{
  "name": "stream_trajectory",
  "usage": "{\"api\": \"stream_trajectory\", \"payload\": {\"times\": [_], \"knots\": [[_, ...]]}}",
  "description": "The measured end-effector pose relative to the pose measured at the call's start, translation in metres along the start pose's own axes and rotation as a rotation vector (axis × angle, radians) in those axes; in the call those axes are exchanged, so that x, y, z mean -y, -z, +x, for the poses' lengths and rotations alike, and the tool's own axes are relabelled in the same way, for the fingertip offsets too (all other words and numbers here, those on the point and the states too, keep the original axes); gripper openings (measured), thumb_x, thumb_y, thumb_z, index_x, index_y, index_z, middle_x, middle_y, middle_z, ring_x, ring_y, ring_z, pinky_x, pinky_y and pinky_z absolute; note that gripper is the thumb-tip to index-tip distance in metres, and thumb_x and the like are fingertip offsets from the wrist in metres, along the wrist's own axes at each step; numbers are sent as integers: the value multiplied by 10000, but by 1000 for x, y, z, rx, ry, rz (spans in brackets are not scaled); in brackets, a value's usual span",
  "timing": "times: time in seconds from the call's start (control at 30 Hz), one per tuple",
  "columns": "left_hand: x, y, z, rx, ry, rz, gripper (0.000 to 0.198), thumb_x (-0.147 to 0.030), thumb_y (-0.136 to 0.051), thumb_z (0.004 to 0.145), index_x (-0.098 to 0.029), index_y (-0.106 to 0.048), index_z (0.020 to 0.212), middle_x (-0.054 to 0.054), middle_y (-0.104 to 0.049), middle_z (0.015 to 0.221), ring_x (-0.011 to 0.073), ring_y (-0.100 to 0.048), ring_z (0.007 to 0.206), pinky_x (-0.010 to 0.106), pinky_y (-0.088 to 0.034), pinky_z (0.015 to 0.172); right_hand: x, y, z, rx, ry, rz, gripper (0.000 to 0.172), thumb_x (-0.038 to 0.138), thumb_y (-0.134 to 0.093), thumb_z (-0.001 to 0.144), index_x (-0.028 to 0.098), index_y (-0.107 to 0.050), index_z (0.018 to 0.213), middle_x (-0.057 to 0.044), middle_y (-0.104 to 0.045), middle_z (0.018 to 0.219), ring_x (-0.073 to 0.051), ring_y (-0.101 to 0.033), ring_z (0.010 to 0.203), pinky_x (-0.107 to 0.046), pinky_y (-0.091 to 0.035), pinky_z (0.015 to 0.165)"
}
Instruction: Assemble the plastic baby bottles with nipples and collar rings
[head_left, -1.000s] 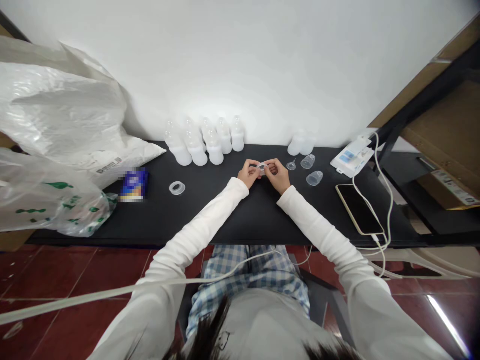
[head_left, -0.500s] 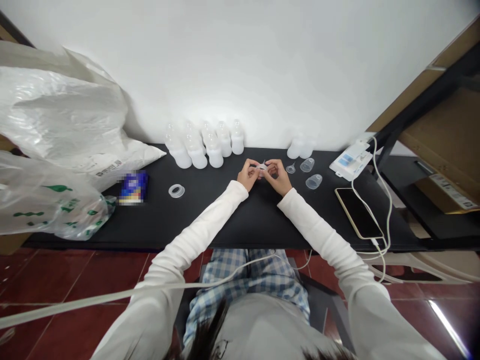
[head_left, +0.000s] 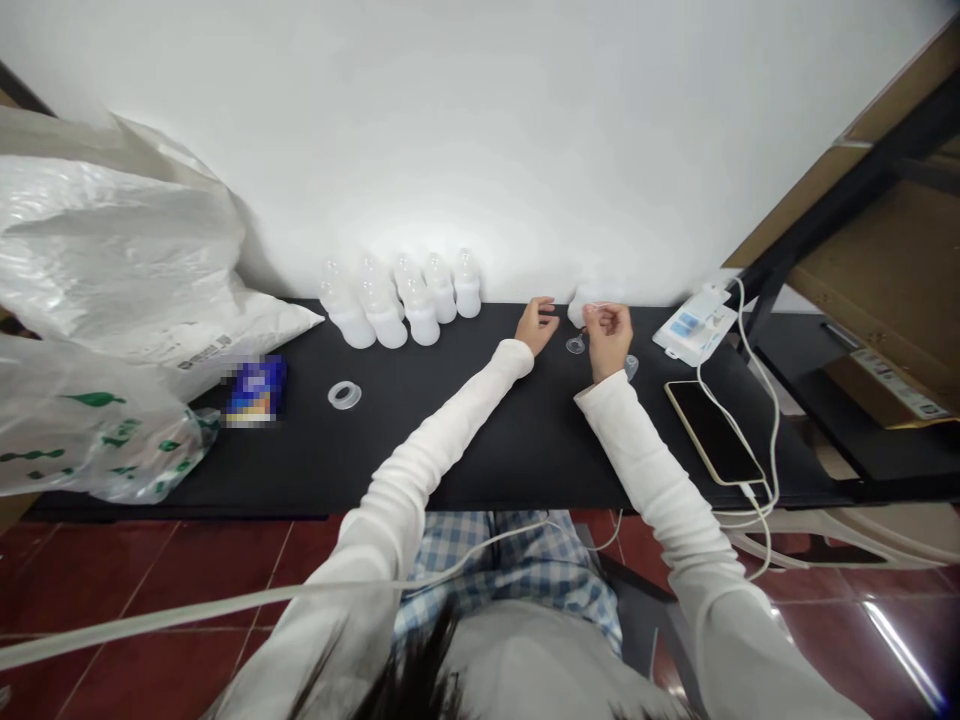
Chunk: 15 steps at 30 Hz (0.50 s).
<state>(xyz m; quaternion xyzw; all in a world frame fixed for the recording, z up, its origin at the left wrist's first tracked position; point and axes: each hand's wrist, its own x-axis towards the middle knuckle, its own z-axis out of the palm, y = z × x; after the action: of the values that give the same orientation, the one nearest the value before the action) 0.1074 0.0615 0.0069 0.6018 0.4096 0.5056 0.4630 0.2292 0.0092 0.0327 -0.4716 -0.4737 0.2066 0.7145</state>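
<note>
My right hand [head_left: 609, 335] has moved over to the white bottle bodies [head_left: 579, 302] by the wall. Its thumb and fingers pinch a pale bottle ring, mostly hidden by the fingers. My left hand [head_left: 538, 325] hovers to the left of it, fingers apart and holding nothing. Just left of the right hand, a clear silicone nipple [head_left: 575, 344] lies on the black table. A clear bottle cap [head_left: 631, 367] shows partly behind the right wrist. Farther left, several assembled baby bottles [head_left: 424, 318] stand upright with clear caps on, and white bottle rings [head_left: 345, 395] lie overlapping.
White plastic bags [head_left: 120, 230] fill the left end, beside a blurred blue packet [head_left: 256, 390]. On the right are a white power strip [head_left: 694, 325] and a phone [head_left: 714, 432] with cables [head_left: 776, 400]. The black table [head_left: 510, 450] meets a white wall behind.
My hands have separated. The right one moved right with the bottle ring, to the white bottle bodies; the left let go, opened and shifted slightly right. The view tilted a little.
</note>
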Motion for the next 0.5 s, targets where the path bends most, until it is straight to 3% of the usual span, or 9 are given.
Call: {"api": "stream_trajectory", "payload": {"times": [0.13, 0.3, 0.4, 0.5], "knots": [[-6, -34, 34, -20, -1, 317, 535, -249, -774, 759, -137, -518, 1216, 193, -551, 1280, 265, -572, 1217, 400, -427, 1074, 1, 7, 8, -169, 103, -92, 467, 637, -681, 766, 218, -522, 896, 35, -502, 760, -105, -531, 678, -252, -476, 644], [-20, -53, 52, -4, 22, 583, 378, -277, -763, 784, -118, -564, 1064, 219, -573, 1222, 326, -552, 1234, 424, -384, 1077, -5, 12, 12, -204, 106, -144, 498, 684, -611, 797, 207, -523, 909, 43, -468, 729, -96, -500, 637, -248, -471, 632], [-19, -40, 45, -17, -56, 530, 367, -315, -763, 787, -156, -547, 1037, 171, -618, 1153, 297, -594, 1155, 406, -422, 1010, -13, 15, 15, -184, 90, -164, 501, 692, -586, 809, 212, -522, 938, 32, -495, 751, -102, -523, 651, -249, -482, 629], [-11, -4, 22, -14, -197, 435, 425, -342, -790, 754, -197, -542, 1066, 108, -644, 1136, 253, -622, 1110, 372, -447, 970, -18, 14, 15, -113, 61, -154, 494, 690, -579, 816, 221, -527, 963, 8, -553, 803, -115, -561, 677, -258, -507, 619]]}}
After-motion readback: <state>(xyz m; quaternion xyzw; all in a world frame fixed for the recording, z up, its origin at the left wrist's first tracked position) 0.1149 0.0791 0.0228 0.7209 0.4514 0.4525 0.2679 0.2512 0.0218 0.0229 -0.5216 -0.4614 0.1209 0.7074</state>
